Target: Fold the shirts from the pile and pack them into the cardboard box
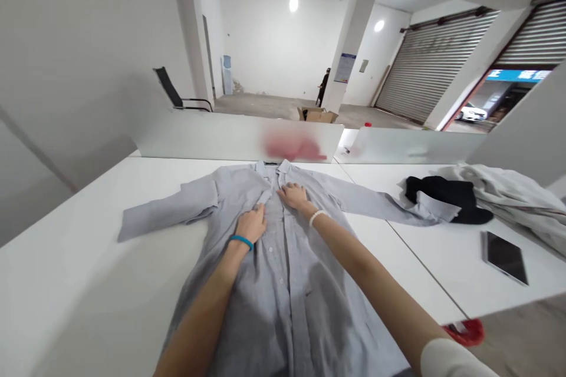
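Note:
A grey long-sleeved button-up shirt (269,283) lies front up on the white table, collar at the far end, its front parted near the top. My left hand (251,225), with a blue band at the wrist, is closed on the edge of the shirt's left front, below the collar. On the opposite front edge, slightly farther up, my right hand (293,195) has its fingers bent over the cloth; a white beaded bracelet circles that wrist. Both fingertips are partly hidden. The left sleeve (163,212) stretches out sideways, and the right sleeve (380,203) reaches a black cloth.
On the right of the table (424,265) lie a black cloth (442,191), a white garment heap (517,194) and a dark-screened tablet (506,256). Frosted partitions (198,135) line the far edge. A red bag (469,331) shows below. Far back stands a person (324,87).

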Demonstrator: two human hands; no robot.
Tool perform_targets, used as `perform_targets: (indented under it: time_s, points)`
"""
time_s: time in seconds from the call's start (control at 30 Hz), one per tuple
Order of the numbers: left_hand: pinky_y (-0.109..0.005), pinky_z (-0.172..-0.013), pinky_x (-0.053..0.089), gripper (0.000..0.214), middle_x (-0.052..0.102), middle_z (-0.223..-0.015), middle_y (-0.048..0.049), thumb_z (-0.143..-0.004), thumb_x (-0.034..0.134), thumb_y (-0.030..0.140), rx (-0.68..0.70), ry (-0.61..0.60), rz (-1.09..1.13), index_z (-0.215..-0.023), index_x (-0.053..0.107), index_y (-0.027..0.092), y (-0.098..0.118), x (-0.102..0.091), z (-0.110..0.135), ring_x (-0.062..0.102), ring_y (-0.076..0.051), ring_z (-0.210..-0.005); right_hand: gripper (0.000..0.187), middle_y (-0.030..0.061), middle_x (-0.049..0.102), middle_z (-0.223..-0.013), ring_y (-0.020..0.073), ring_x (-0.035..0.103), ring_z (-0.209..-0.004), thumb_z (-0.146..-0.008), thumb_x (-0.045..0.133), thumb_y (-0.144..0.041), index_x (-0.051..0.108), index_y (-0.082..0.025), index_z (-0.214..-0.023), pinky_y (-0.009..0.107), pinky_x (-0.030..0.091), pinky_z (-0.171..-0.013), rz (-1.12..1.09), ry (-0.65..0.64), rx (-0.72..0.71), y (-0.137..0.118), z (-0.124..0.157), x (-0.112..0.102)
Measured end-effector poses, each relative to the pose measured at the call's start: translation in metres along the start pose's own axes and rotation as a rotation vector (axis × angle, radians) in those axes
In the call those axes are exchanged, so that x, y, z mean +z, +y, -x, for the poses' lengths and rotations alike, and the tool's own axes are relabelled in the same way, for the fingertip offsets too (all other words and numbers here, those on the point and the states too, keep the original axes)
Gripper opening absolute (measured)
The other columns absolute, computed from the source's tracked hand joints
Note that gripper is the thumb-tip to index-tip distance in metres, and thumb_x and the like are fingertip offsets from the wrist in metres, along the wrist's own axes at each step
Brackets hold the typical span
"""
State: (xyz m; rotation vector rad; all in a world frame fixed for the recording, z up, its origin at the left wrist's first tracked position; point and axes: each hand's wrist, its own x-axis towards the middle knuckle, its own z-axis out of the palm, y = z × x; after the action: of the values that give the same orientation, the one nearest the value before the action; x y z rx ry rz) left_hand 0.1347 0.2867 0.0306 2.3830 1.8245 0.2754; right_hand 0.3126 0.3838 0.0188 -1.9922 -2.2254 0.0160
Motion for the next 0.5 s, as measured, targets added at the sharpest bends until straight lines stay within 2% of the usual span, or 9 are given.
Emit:
perform_targets:
  time_s: [0.13,0.27,0.37,0.5]
  points:
    - [-0.03,-0.074,0.043,0.029,0.07,-0.09,-0.011,-0.087,0.036,0.02,0.072,0.019,0.08,-0.111,0.052,0.02,0.002,0.005,0.0,0.067,-0.024,-0.085,0.041,0.0179,0.061,-0.121,0.0249,0.053,-0.117,-0.097,0.029,-0.028,0.063,-0.014,-0.115,0.034,0.038,-0.097,-0.039,0.014,-0.028,-0.014,-0.047,-0.01]
    - [-0.029,-0.071,0.042,0.027,0.07,-0.087,-0.0089,-0.089,0.036,0.024,0.105,0.031,0.202,-0.111,0.052,0.021,0.004,0.007,0.001,0.067,-0.024,-0.084,0.038,0.0179,0.068,-0.106,0.0236,0.063,-0.102,-0.095,0.039,-0.034,0.067,-0.01,-0.104,0.027,0.045,-0.084,-0.098,-0.043,-0.012,-0.032,-0.086,-0.002]
    - [-0.028,-0.069,0.041,0.026,0.07,-0.087,-0.0072,-0.09,0.037,0.024,0.134,0.016,0.256,-0.111,0.052,0.022,0.01,0.008,0.001,0.066,-0.023,-0.083,0.028,0.0159,0.069,-0.106,0.0217,0.064,-0.099,-0.09,0.051,-0.028,0.067,-0.01,-0.104,0.024,0.045,-0.081,-0.135,-0.063,0.009,-0.033,-0.1,0.002]
    - [-0.027,-0.067,0.04,0.025,0.069,-0.088,-0.0049,-0.092,0.036,0.028,0.2,0.006,0.281,-0.11,0.052,0.024,0.024,0.014,0.003,0.066,-0.02,-0.08,0.028,0.0139,0.07,-0.104,0.0175,0.066,-0.092,-0.093,0.044,-0.023,0.065,-0.01,-0.107,0.021,0.045,-0.076,-0.172,-0.076,0.035,-0.021,-0.11,-0.005]
